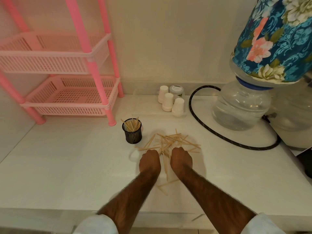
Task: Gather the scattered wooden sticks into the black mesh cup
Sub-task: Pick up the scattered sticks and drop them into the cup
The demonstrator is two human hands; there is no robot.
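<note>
A pile of thin wooden sticks [173, 141] lies scattered on the white counter [67, 166], with a few more sticks [166, 183] nearer me between my forearms. The black mesh cup [132, 134] stands upright just left of the pile and holds several sticks. My left hand [150, 160] and my right hand [181, 158] rest side by side at the near edge of the pile, fingers curled down among the sticks. The fingertips are hidden, so whether either hand grips sticks does not show.
A pink plastic rack [70, 92] stands at the back left. Three upturned white paper cups [170, 102] sit on a clear tray behind the pile. A water dispenser with a floral-covered bottle [244, 105] and a black hose [211, 130] fill the right side.
</note>
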